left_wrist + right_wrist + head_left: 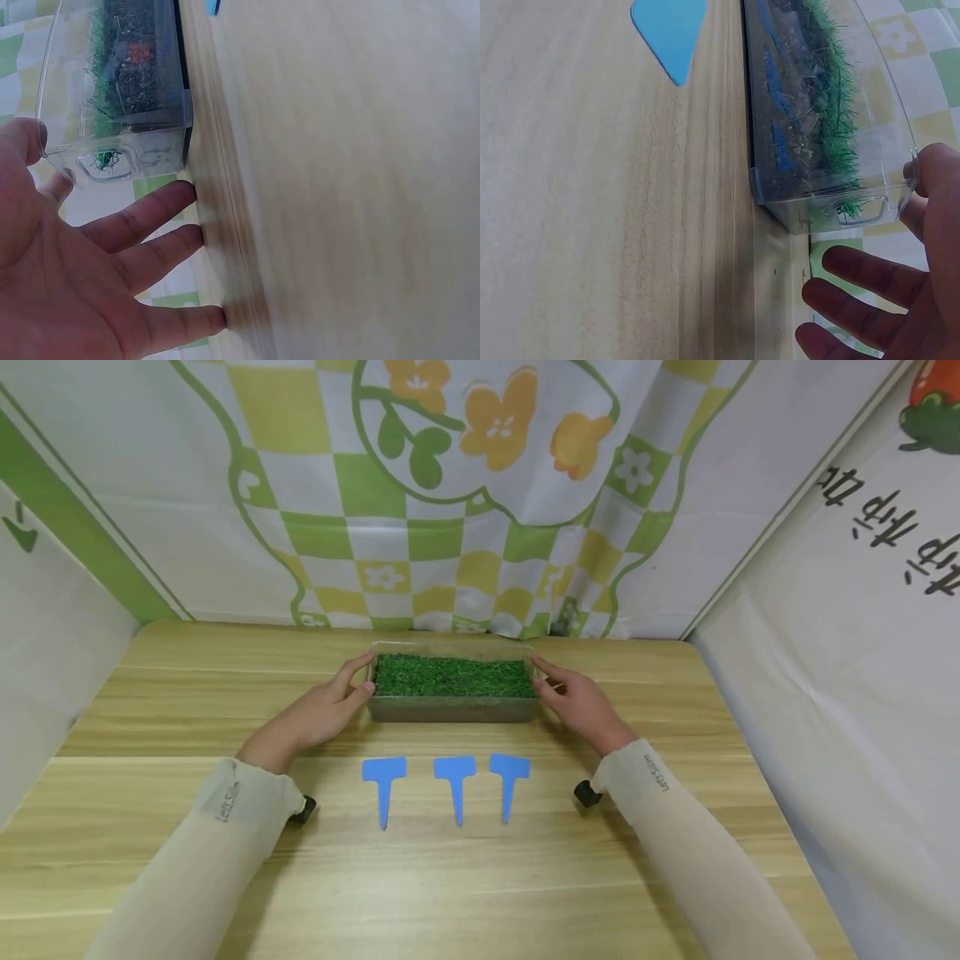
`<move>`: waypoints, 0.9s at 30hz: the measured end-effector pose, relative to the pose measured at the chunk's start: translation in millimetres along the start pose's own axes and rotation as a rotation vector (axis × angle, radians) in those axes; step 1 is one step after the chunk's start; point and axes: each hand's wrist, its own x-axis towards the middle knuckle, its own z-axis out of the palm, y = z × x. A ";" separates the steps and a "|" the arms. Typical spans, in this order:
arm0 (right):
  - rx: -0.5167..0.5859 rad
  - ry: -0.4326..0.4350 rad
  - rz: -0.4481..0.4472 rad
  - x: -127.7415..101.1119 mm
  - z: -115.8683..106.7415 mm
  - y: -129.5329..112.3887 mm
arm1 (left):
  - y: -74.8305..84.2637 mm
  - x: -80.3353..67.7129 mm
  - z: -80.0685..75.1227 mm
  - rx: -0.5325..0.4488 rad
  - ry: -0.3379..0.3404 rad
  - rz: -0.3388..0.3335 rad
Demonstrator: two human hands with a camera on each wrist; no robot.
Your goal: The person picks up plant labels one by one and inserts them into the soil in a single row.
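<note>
A clear plastic box stands at the back of the table, with green grass along its top and dark, soil-like matter below. At its left end my left hand holds the rim with thumb and index finger. The other fingers of that hand spread out below, as the left wrist view shows. My right hand grips the opposite end the same way, its thumb at the rim's corner. Three blue T-shaped plant labels, left, middle and right, lie in front of the box.
The wooden table meets a checked, flowered cloth just behind the box. White sheets with markings hang at the left and right.
</note>
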 end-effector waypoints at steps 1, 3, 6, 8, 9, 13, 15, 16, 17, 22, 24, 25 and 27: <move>0.002 -0.003 -0.001 -0.4 -0.2 0.3 | 0.4 -0.8 0.0 0.003 0.001 0.001; 0.003 -0.005 0.000 -1.0 -0.3 0.5 | 1.3 -2.6 -0.1 0.002 0.000 0.004; -0.005 -0.005 0.005 -2.5 0.2 1.2 | 2.9 -5.3 0.1 -0.003 -0.005 0.006; -0.011 -0.002 0.008 -3.9 0.8 1.3 | 3.0 -6.4 0.4 -0.006 -0.007 0.010; -0.013 0.000 0.008 -4.5 1.1 1.4 | 3.0 -6.9 0.6 -0.006 -0.006 0.012; -0.035 0.011 0.000 -6.7 1.7 2.6 | 2.6 -7.7 2.0 -0.004 -0.001 0.018; -0.049 0.017 -0.004 -7.7 1.7 2.3 | 2.6 -8.1 2.6 -0.004 -0.002 0.019; -0.055 0.019 -0.006 -8.3 1.7 2.1 | 2.6 -8.4 3.0 -0.002 0.000 0.021; -0.056 0.020 -0.005 -9.0 1.6 1.3 | 3.0 -8.8 3.3 -0.003 0.000 0.022; -0.053 0.027 -0.003 -10.8 1.8 0.6 | 3.7 -10.7 5.0 0.001 0.006 0.025; -0.048 0.028 -0.005 -11.1 2.1 0.8 | 3.2 -10.8 5.6 0.005 0.007 0.024; -0.047 0.029 -0.007 -11.2 2.4 1.0 | 2.9 -10.6 5.9 0.007 0.007 0.023; -0.041 0.028 -0.008 -11.7 2.8 1.2 | 2.6 -10.5 6.1 0.010 0.005 0.023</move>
